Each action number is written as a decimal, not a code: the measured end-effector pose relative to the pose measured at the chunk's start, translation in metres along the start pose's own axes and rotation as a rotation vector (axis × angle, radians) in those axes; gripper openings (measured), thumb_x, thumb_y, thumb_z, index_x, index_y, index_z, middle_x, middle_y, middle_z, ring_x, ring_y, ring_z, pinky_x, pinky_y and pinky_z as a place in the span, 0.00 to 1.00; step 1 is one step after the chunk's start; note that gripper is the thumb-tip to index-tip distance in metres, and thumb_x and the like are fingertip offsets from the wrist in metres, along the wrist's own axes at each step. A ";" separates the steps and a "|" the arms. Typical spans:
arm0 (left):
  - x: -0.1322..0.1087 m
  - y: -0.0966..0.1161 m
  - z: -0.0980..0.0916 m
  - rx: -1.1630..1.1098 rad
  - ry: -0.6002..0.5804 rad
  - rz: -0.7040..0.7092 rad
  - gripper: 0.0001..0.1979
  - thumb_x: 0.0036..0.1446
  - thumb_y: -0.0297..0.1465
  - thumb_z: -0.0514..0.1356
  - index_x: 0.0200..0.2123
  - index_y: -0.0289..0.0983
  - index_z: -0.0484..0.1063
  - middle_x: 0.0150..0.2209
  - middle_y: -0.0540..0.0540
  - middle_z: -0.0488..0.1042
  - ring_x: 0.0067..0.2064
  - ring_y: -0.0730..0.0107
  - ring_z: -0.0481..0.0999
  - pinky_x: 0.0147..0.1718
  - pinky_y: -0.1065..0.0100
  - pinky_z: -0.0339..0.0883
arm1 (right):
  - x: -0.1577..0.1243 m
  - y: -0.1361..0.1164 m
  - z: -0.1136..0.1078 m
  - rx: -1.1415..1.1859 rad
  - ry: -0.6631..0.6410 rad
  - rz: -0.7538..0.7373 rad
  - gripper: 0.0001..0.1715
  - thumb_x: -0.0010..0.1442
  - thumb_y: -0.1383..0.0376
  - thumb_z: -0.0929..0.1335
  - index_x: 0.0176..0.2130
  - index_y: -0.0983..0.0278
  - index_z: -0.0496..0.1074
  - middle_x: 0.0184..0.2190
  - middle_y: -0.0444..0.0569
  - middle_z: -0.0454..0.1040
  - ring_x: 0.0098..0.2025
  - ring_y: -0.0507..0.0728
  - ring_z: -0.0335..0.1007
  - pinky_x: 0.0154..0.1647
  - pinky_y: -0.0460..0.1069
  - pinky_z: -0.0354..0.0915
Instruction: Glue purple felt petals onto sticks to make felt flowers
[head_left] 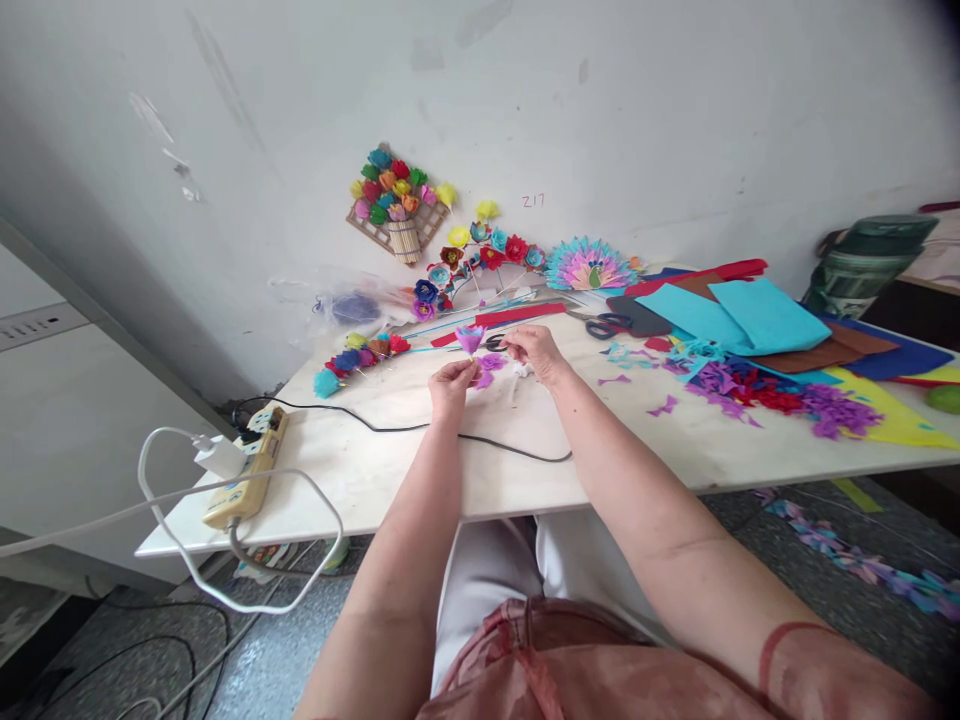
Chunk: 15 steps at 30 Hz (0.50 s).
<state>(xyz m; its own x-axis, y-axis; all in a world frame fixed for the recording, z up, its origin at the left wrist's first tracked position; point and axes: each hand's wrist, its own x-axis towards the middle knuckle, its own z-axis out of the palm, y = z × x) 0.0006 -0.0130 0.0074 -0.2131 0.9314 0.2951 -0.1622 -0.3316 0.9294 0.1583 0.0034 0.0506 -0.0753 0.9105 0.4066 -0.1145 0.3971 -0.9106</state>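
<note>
My left hand [451,384] pinches the lower end of a small purple and pink paper flower [471,339], which stands upright above the fingers. My right hand [534,353] is to its right, a little apart, with thumb and fingers pressed together; what is in them is too small to make out. Black-handled scissors [495,343] lie between the two hands, close to the right fingertips. Purple paper pieces [489,370] rest on the table [517,485] behind the left hand. Below the right hand is a small white scrap [521,370].
Finished paper flowers [349,362] lie at left. Cyan paper sheets [765,318], cut paper pieces [750,385] and other scissors [607,326] are at right. A black cable [375,424] crosses the table near my wrists. A power strip [251,470] sits at the left edge.
</note>
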 end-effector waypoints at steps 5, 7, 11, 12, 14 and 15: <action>-0.005 0.006 -0.004 -0.200 -0.188 -0.170 0.15 0.35 0.32 0.69 0.29 0.32 0.74 0.26 0.47 0.75 0.26 0.75 0.74 0.28 0.72 0.67 | -0.003 -0.001 0.005 -0.089 -0.031 -0.045 0.10 0.44 0.61 0.66 0.19 0.66 0.67 0.12 0.40 0.60 0.16 0.47 0.51 0.17 0.44 0.48; -0.004 0.006 -0.005 -0.246 -0.233 -0.212 0.15 0.35 0.31 0.69 0.29 0.31 0.74 0.26 0.47 0.75 0.26 0.75 0.74 0.27 0.74 0.67 | -0.004 0.000 0.008 -0.150 -0.065 -0.052 0.11 0.45 0.60 0.67 0.20 0.66 0.67 0.13 0.40 0.61 0.17 0.47 0.52 0.19 0.44 0.50; -0.003 0.003 -0.006 -0.305 -0.260 -0.250 0.13 0.36 0.29 0.69 0.28 0.30 0.73 0.25 0.46 0.74 0.26 0.76 0.73 0.25 0.76 0.66 | -0.004 0.003 0.010 -0.255 -0.115 -0.090 0.12 0.46 0.59 0.66 0.21 0.66 0.67 0.14 0.40 0.62 0.19 0.47 0.54 0.22 0.45 0.53; -0.003 0.003 -0.006 -0.321 -0.259 -0.256 0.13 0.37 0.29 0.69 0.28 0.30 0.73 0.25 0.46 0.74 0.25 0.76 0.73 0.24 0.76 0.65 | -0.004 0.003 0.010 -0.274 -0.117 -0.101 0.13 0.46 0.59 0.66 0.21 0.66 0.67 0.15 0.40 0.62 0.19 0.48 0.55 0.23 0.45 0.54; -0.003 0.003 -0.006 -0.342 -0.257 -0.268 0.12 0.37 0.27 0.69 0.28 0.30 0.73 0.26 0.46 0.74 0.25 0.76 0.73 0.23 0.77 0.65 | -0.003 0.004 0.011 -0.295 -0.113 -0.107 0.13 0.47 0.58 0.66 0.21 0.66 0.67 0.15 0.40 0.62 0.20 0.48 0.56 0.24 0.45 0.55; -0.003 0.003 -0.006 -0.346 -0.259 -0.274 0.12 0.37 0.27 0.68 0.28 0.30 0.73 0.26 0.46 0.74 0.25 0.77 0.73 0.23 0.77 0.64 | -0.003 0.005 0.011 -0.300 -0.110 -0.104 0.13 0.47 0.58 0.66 0.21 0.66 0.67 0.15 0.40 0.62 0.20 0.49 0.56 0.24 0.46 0.55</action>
<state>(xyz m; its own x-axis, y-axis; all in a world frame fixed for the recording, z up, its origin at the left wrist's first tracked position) -0.0051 -0.0175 0.0076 0.1211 0.9832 0.1366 -0.4971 -0.0591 0.8657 0.1469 0.0014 0.0460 -0.1865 0.8520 0.4893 0.1683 0.5183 -0.8384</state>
